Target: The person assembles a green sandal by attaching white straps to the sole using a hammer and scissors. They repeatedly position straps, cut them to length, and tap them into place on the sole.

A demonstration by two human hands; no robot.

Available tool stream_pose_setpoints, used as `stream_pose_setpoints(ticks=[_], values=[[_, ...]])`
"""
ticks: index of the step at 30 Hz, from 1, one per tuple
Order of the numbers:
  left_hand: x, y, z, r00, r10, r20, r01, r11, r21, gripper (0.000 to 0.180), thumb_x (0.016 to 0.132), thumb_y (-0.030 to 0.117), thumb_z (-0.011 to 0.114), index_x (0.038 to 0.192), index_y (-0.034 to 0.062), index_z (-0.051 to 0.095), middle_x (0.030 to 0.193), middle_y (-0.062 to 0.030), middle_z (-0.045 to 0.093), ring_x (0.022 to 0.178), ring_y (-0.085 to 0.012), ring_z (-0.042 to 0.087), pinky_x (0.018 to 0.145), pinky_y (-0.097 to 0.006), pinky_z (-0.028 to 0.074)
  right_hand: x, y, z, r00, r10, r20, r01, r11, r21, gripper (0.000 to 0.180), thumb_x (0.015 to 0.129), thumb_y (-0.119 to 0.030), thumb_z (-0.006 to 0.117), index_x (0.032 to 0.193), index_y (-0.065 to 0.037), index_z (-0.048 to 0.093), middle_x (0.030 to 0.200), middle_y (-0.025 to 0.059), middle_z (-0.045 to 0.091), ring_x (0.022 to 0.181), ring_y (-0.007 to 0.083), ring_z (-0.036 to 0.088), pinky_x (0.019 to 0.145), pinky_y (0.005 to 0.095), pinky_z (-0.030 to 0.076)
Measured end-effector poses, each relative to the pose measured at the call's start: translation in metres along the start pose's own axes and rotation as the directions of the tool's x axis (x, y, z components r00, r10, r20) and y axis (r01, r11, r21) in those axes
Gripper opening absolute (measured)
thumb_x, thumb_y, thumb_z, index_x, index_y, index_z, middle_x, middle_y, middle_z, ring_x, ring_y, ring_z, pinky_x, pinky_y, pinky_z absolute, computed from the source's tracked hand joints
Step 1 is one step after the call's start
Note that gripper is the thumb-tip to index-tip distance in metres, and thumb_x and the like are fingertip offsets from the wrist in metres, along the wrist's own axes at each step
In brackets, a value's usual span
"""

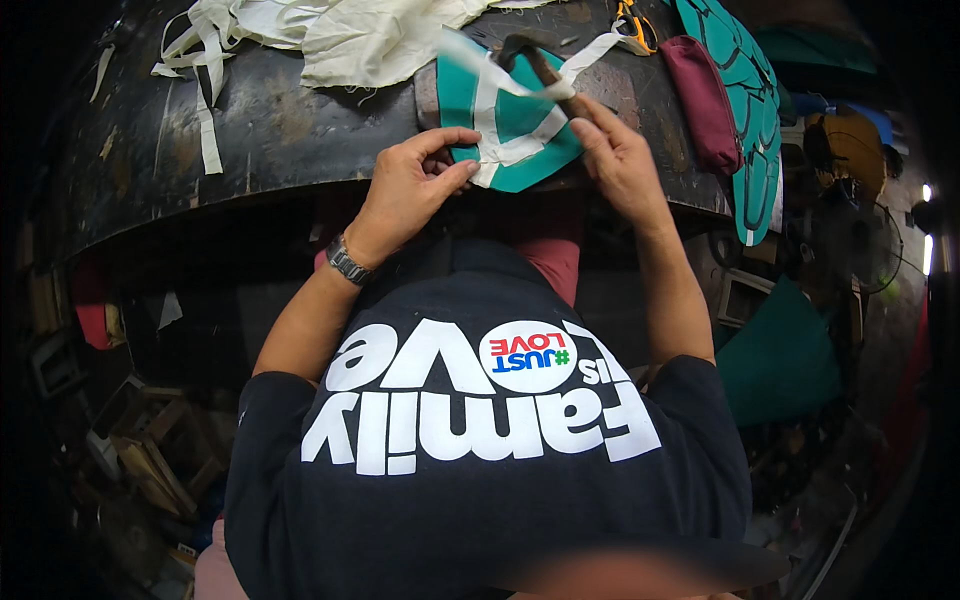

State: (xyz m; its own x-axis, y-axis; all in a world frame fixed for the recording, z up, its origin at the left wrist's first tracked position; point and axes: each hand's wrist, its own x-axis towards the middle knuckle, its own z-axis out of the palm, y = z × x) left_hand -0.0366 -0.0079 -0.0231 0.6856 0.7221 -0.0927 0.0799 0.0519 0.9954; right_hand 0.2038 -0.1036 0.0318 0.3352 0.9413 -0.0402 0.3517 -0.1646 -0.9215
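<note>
A teal piece of sheet material [520,118] with white strips along its edges lies near the table's front edge, on a worn block [428,102]. My left hand [425,168] has thumb and finger closed on its near-left edge, at the white strip [515,150]. My right hand [622,160] is wrapped round the handle of what looks like a hammer [548,72], its dark head up over the teal piece. A loose white tape [598,55] runs across the handle; part of it is blurred by motion.
Cream cloth and strips [365,40] lie at the back left of the dark table [290,150]. Orange-handled scissors [638,28] are at the back right. A maroon zipped pouch [700,100] lies beside teal sheets with black outlines [752,120]. A fan [872,245] stands far right.
</note>
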Motion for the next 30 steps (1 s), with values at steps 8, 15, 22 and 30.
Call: stream_pose_setpoints(ticks=[8, 15, 22, 30], values=[[-0.002, -0.004, 0.001, 1.0, 0.014, -0.005, -0.014, 1.0, -0.01, 0.032, 0.093, 0.008, 0.073, 0.124, 0.0013, 0.067, 0.084, 0.0015, 0.062, 0.074, -0.0033, 0.061, 0.066, -0.019, 0.054, -0.011, -0.002, 0.002, 0.998, -0.02, -0.061, 0.018, 0.999, -0.037, 0.039, 0.102, -0.022, 0.063, 0.135, -0.002, 0.061, 0.075, -0.0047, 0.056, 0.061, 0.0, 0.043, 0.052, 0.0196, 0.035], [-0.002, -0.003, -0.001, 0.998, 0.063, -0.015, -0.061, 0.995, 0.075, 0.031, 0.093, 0.007, 0.073, 0.122, 0.0001, 0.066, 0.085, 0.0011, 0.058, 0.076, -0.0039, 0.062, 0.067, -0.02, 0.055, -0.031, -0.008, 0.007, 0.999, -0.017, -0.039, 0.026, 0.969, 0.246, 0.04, 0.103, -0.021, 0.062, 0.137, -0.001, 0.059, 0.076, -0.0063, 0.054, 0.06, 0.001, 0.04, 0.052, 0.0195, 0.033], [-0.001, -0.008, 0.0, 0.998, 0.066, -0.008, -0.067, 0.998, -0.022, 0.034, 0.093, 0.005, 0.072, 0.124, -0.0008, 0.059, 0.088, -0.0009, 0.058, 0.078, -0.0063, 0.065, 0.069, -0.021, 0.057, -0.039, -0.014, -0.002, 0.997, 0.071, -0.017, -0.068, 0.986, 0.15, 0.04, 0.104, -0.023, 0.06, 0.136, 0.0, 0.059, 0.069, -0.0063, 0.052, 0.054, 0.0013, 0.041, 0.048, 0.0196, 0.03], [0.001, -0.005, 0.001, 0.997, 0.062, -0.055, -0.063, 0.998, -0.016, 0.034, 0.09, 0.006, 0.075, 0.119, 0.0, 0.058, 0.086, -0.0029, 0.062, 0.074, -0.0067, 0.065, 0.064, -0.02, 0.054, -0.062, -0.002, 0.004, 0.977, 0.207, 0.059, -0.215, 0.957, 0.196, 0.039, 0.104, -0.021, 0.06, 0.136, 0.001, 0.058, 0.071, -0.0058, 0.051, 0.054, 0.0016, 0.042, 0.046, 0.0199, 0.031]])
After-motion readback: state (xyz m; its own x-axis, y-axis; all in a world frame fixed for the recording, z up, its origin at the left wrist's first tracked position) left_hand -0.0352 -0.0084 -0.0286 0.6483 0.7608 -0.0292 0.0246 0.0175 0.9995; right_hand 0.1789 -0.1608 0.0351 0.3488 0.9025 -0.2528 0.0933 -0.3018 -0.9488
